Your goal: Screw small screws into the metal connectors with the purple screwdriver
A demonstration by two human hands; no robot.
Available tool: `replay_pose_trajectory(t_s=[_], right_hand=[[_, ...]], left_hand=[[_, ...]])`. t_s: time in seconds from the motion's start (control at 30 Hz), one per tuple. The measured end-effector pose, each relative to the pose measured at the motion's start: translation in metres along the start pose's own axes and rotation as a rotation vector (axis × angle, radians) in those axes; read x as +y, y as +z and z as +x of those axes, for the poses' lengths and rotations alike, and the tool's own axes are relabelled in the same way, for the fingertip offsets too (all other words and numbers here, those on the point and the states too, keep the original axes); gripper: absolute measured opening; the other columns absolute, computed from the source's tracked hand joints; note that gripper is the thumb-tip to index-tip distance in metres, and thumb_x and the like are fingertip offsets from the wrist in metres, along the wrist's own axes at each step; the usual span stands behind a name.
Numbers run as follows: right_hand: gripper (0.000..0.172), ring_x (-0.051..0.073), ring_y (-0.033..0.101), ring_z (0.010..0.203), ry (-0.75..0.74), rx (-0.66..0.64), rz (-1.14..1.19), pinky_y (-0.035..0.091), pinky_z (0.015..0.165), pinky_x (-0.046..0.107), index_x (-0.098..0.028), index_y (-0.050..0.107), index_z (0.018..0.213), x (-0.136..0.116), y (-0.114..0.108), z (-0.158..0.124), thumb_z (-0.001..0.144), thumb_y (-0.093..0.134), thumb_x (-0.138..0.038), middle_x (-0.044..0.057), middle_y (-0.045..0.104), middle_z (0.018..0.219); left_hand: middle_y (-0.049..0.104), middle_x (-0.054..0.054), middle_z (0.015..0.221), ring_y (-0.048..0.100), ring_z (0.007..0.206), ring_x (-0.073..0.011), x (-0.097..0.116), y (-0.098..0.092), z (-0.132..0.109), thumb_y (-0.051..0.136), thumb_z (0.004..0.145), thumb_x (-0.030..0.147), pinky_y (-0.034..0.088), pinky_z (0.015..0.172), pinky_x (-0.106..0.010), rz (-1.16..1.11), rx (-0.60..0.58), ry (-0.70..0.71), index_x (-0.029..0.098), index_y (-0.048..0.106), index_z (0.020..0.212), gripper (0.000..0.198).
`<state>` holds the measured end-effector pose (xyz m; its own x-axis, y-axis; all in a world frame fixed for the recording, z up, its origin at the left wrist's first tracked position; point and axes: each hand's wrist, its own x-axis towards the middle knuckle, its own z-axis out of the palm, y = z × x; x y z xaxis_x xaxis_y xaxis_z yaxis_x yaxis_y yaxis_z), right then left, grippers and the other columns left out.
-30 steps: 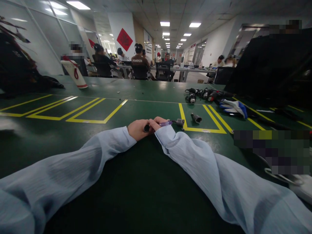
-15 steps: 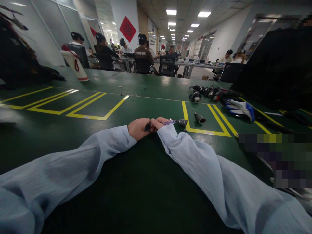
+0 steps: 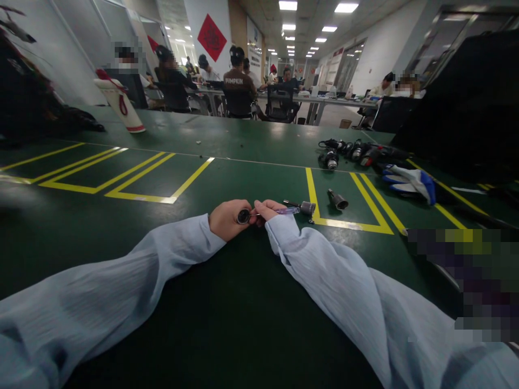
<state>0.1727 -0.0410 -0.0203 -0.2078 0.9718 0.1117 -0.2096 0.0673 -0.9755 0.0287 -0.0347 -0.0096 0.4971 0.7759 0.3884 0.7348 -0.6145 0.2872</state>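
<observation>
My left hand (image 3: 226, 219) is closed around a dark, round hole saw (image 3: 243, 216), its open mouth facing me. The fingers of my right hand (image 3: 266, 209) pinch a small screwdriver (image 3: 288, 210) with a clear purple handle. Its thin shaft points left and reaches the rim of the hole saw; whether the tip touches inside I cannot tell. Just right of my right hand, a second hole saw (image 3: 308, 208) lies on the green table (image 3: 259, 178) beside the yellow tape. A third hole saw (image 3: 339, 201) lies inside the taped box.
Black corded tools (image 3: 330, 159) lie at the back right, near a white and blue glove (image 3: 411, 181). A white cup-like container (image 3: 121, 105) stands at the back left. Yellow tape (image 3: 352, 224) marks boxes on the table. Several people sit at desks beyond.
The screwdriver's shaft now shows between my hands, pointing at the hole saw's mouth. The hole saw has turned slightly more toward me. The view has shifted a little.
</observation>
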Motion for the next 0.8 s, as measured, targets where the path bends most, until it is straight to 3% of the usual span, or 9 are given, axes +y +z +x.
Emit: replay_pose_trajectory(t_s=[0.27, 0.8], right_hand=[[0.032, 0.005, 0.04, 0.039, -0.017, 0.023, -0.091, 0.033, 0.039, 0.019, -0.016, 0.053, 0.056, -0.0024, 0.0041, -0.0017, 0.07, 0.054, -0.045, -0.004, 0.052, 0.046], [0.032, 0.005, 0.043, 0.04, 0.045, -0.015, 0.003, 0.033, 0.041, 0.019, -0.016, 0.058, 0.055, 0.0012, -0.001, 0.0032, 0.067, 0.058, -0.046, -0.003, 0.054, 0.045]], left_hand=[[0.052, 0.001, 0.059, 0.049, 0.056, -0.01, 0.0013, -0.0022, 0.0004, 0.046, 0.073, 0.023, 0.036, 0.052, -0.02, -0.008, -0.044, 0.021, 0.016, 0.049, 0.062, 0.014], [0.054, -0.001, 0.061, 0.05, 0.057, -0.012, 0.0017, -0.0046, -0.0004, 0.048, 0.072, 0.022, 0.038, 0.054, -0.023, -0.043, -0.059, -0.034, 0.015, 0.052, 0.065, 0.01]])
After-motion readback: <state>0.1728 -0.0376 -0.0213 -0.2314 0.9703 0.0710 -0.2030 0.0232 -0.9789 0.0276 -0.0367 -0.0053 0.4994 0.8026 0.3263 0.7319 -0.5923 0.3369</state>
